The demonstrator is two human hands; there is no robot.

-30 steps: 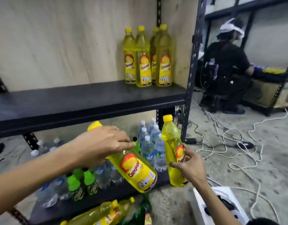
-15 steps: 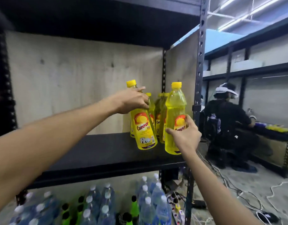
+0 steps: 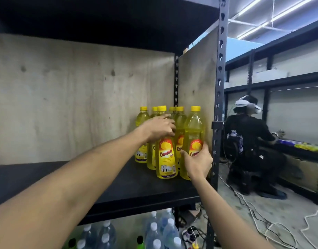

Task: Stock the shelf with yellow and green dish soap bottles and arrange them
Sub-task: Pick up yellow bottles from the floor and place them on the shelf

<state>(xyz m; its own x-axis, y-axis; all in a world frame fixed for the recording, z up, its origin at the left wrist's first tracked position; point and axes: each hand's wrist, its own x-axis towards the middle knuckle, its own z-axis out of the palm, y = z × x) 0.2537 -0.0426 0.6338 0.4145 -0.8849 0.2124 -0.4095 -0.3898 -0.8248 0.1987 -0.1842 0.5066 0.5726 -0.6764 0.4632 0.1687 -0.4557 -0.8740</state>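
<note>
Both bottles have come down since half a second ago: then they hung in the air in front of the group, now they stand on the shelf (image 3: pixel 118 184) at its right end. The left hand (image 3: pixel 159 127) wraps the neck and shoulder of the front-left bottle (image 3: pixel 166 159), fingers curled round it. The right hand (image 3: pixel 196 161) clasps the lower body of the front-right bottle (image 3: pixel 193 133), thumb across the label. Both bottles look upright with their bases on the board, just in front of the four back bottles (image 3: pixel 142 123), which stand against the corner by the side panel (image 3: pixel 196 83).

So six yellow bottles are in place, in my judgement, pending release of the two held. Much is left: most of the shelf is bare to the left, and no green bottle stands on it. Green caps (image 3: pixel 140 239) show on the level below among water bottles (image 3: pixel 154 230), so the green stock seems not yet moved. The front pair may also want squaring with the rows behind.
</note>
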